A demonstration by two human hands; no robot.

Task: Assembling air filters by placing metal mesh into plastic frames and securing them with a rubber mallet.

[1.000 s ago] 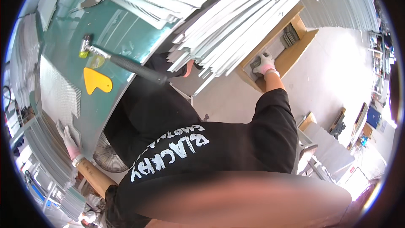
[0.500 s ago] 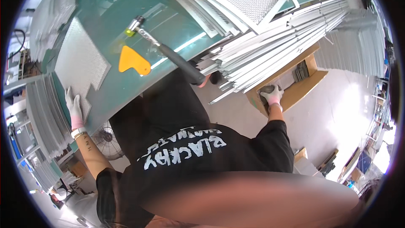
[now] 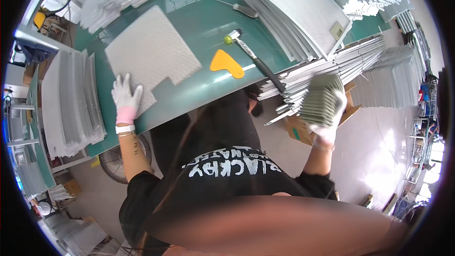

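Note:
My left hand (image 3: pixel 126 98), in a white glove with a pink cuff, lies with fingers spread on the near corner of a silver mesh sheet (image 3: pixel 151 47). The sheet has a stepped notch in its near edge and rests on the green tabletop (image 3: pixel 189 99). My right hand (image 3: pixel 335 116), also gloved, is closed around a stack of thin grey-green square pieces (image 3: pixel 322 99), a little blurred. It is up off the floor, in front of a cardboard box (image 3: pixel 298 130) that it partly hides. What the box holds cannot be seen now.
On the table lie a yellow scraper (image 3: pixel 226 64), a hammer (image 3: pixel 258 61) with a black handle and a screwdriver (image 3: pixel 244 10). Framed mesh panels (image 3: pixel 298 9) are stacked at the far right, above a bundle of white metal strips (image 3: pixel 355 57). More panels (image 3: pixel 71 104) stand at left.
My right hand has come up out of the cardboard box with the stack of square pieces. The view has turned toward the table, and my left hand stays on the mesh sheet.

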